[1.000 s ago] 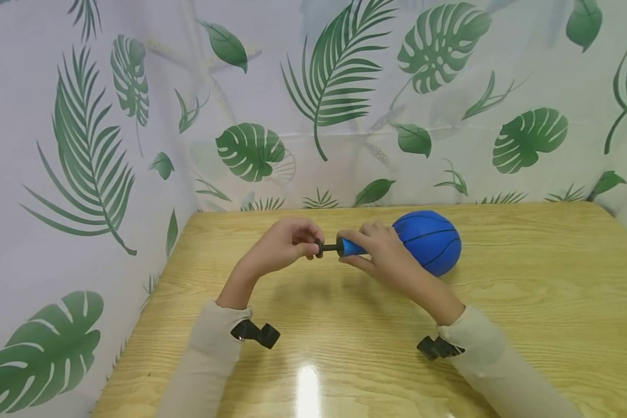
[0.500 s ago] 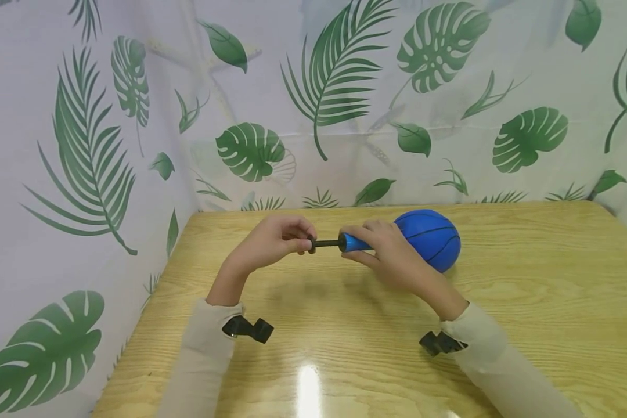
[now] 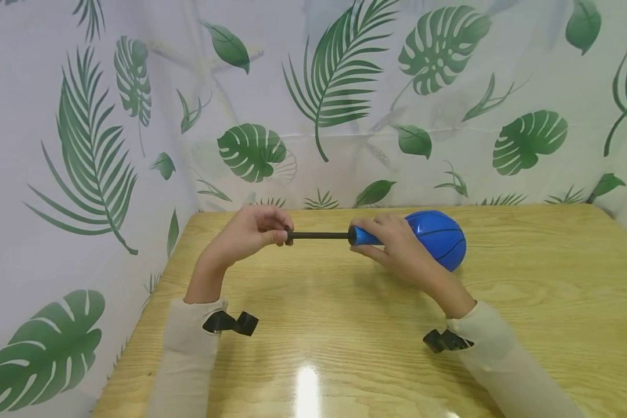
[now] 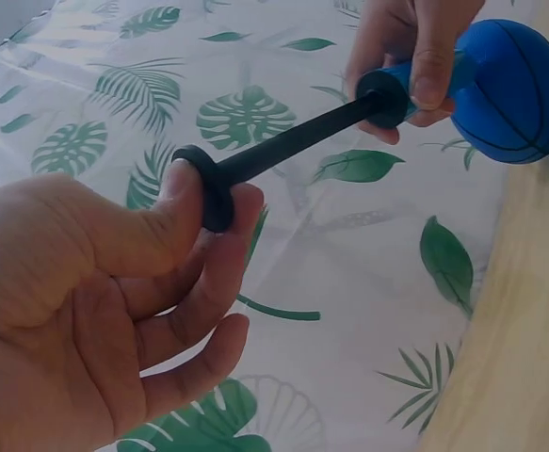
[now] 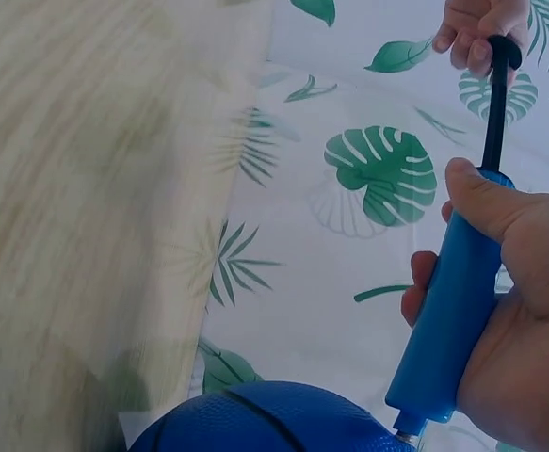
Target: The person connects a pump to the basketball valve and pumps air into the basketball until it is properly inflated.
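A small hand pump with a blue barrel (image 5: 458, 311) and a black plunger rod (image 3: 321, 235) is held level above the table. My left hand (image 3: 248, 235) pinches the black round handle (image 4: 208, 188) at the rod's end between thumb and fingers. Around the barrel curl the fingers and thumb of my right hand (image 3: 394, 247). A blue ball (image 3: 439, 239) with black lines sits at the barrel's far end, partly behind the right hand. In the right wrist view, a thin metal tip (image 5: 405, 436) joins the pump's nozzle to the ball.
The wooden table (image 3: 313, 325) lies under both hands. Behind it and along the left side hangs a white cloth (image 3: 345, 168) printed with green leaves. A black camera mount is strapped to each sleeve.
My left hand has moved left with the handle, drawing much more of the black rod out of the barrel. The right hand and the ball have shifted slightly right.
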### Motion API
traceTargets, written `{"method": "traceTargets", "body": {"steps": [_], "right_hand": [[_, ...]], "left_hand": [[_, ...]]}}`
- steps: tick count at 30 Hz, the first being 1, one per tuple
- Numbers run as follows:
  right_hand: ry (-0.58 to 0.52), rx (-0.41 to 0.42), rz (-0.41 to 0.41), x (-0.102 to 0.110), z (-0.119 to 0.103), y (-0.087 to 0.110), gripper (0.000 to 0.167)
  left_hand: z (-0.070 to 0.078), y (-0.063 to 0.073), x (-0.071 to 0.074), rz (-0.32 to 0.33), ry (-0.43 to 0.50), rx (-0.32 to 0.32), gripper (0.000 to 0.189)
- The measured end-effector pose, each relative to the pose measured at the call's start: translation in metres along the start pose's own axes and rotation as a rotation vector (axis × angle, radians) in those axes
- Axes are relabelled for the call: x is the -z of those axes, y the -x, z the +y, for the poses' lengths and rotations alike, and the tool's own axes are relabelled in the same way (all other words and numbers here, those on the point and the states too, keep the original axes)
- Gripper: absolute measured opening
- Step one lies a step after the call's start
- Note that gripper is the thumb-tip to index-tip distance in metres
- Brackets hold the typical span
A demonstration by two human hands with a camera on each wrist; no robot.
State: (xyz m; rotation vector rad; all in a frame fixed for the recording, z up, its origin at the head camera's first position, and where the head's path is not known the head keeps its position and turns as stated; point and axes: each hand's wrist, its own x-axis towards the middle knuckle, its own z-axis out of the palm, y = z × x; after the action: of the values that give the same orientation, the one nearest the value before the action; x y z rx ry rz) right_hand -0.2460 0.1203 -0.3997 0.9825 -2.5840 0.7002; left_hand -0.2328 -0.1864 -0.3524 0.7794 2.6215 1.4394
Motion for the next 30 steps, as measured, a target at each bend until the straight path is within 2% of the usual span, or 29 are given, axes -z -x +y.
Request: {"method": "traceTargets", "body": {"steps": [9,19,24,30], "right_hand": [[0.039,0.015,-0.012,-0.009,-0.007,0.001,0.039],[0.071,0.060,-0.015,-0.017,-0.015,0.003,0.037],[0.037,0.050,-0.030,-0.016,-0.016,0.003,0.036],[-0.001,0.057,-0.036,-0.014,-0.016,0.002,0.037]], "left_hand": [[-0.011,-0.015,-0.025,-0.065,0.025,-0.046,0.007],[-0.010,-0.022,-0.049,-0.085,0.013,-0.033,0.008],[-0.007,-0.022,-0.050,-0.094,0.004,-0.031,0.009],[-0.002,-0.018,-0.039,-0.112,0.011,-0.018,0.010]]}}
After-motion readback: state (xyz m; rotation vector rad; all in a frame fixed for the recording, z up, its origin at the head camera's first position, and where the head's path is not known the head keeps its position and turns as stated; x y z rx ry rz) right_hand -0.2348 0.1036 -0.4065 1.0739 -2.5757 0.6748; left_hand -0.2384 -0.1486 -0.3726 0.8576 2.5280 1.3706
